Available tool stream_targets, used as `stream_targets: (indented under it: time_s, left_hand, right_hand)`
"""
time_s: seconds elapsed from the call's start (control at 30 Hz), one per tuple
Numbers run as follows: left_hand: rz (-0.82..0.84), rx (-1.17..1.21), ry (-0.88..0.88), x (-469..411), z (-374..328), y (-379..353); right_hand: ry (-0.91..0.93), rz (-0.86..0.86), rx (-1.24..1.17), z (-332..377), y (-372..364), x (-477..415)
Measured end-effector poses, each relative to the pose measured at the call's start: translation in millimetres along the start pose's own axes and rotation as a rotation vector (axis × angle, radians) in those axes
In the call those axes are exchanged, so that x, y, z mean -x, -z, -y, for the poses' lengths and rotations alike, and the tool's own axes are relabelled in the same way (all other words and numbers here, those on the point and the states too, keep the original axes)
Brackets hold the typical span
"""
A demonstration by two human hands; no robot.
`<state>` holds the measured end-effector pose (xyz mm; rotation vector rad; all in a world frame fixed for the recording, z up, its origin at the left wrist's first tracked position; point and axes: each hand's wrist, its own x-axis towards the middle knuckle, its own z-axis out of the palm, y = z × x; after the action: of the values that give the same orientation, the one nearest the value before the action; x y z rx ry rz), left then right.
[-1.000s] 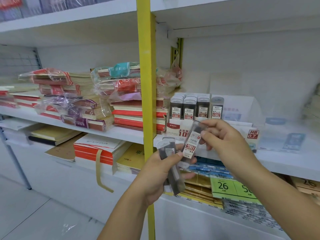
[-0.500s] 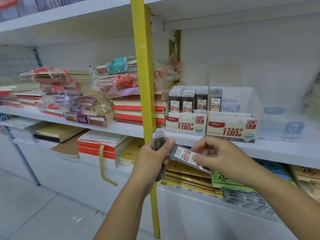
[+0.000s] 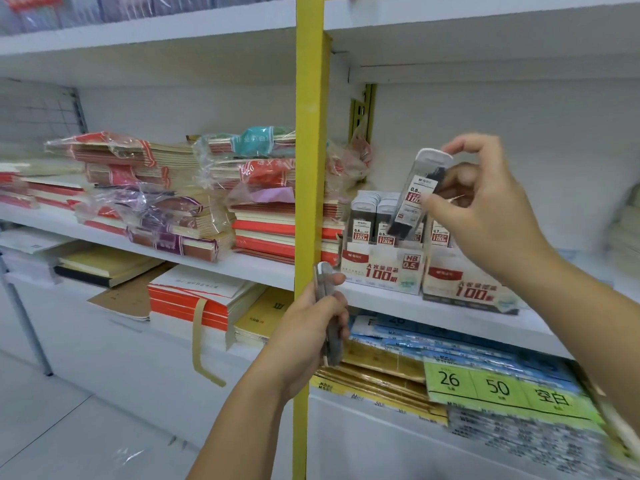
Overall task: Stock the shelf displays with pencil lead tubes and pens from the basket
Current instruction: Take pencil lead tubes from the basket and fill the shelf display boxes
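Observation:
My right hand (image 3: pixel 485 206) pinches a clear pencil lead tube (image 3: pixel 417 195) with a red and white label, tilted, just above the white HB 0.5 display box (image 3: pixel 381 271) on the middle shelf. Several lead tubes (image 3: pixel 362 220) stand upright in that box. A second display box (image 3: pixel 464 285) sits to its right with a tube (image 3: pixel 440 233) in it. My left hand (image 3: pixel 304 330) grips a few more lead tubes (image 3: pixel 329 317) lower down, in front of the yellow shelf post. No basket or pens are in view.
A yellow upright post (image 3: pixel 310 168) divides the shelving. Stacks of wrapped notebooks (image 3: pixel 166 202) fill the middle shelf on the left. Below lie notebooks (image 3: pixel 194 299), blue packets (image 3: pixel 433 344) and a green price label (image 3: pixel 491 389). White shelf back stands behind the boxes.
My right hand has lifted one lead tube away from my left hand, up and to the right, over the HB 0.5 box. My left hand stays low with the remaining tubes.

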<state>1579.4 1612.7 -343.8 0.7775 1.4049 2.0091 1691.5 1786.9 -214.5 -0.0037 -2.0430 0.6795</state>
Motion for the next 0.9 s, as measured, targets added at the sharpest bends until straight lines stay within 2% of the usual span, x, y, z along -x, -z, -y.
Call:
stream_targets:
  time_s: [0.07, 0.23, 0.67, 0.73, 0.8, 0.9]
  left_hand:
    - [-0.024, -0.005, -0.013, -0.4, -1.4, 2.6]
    - [-0.062, -0.066, -0.036, 1.5, -4.3, 9.2]
    - [-0.020, -0.073, -0.101, 4.0, -4.9, 0.0]
    - [-0.014, -0.085, -0.100, 6.0, -4.4, -1.7]
    - [0.006, -0.088, -0.085, 9.2, -4.1, -4.5]
    - [0.053, -0.077, -0.050, 14.5, -3.5, -11.0]
  right_hand:
    - [0.055, 0.026, 0.124, -2.1, -4.7, -15.4]
    - [0.041, 0.152, 0.350, -22.1, -21.9, -21.8]
    - [-0.043, 0.218, 0.638, -33.7, -30.5, -24.1]
    - [0.005, 0.158, 0.599, -29.5, -26.9, -13.4]
    - [0.029, 0.100, 0.447, -19.9, -24.3, 7.3]
    - [-0.102, 0.187, 0.151, -8.3, -28.5, 49.4]
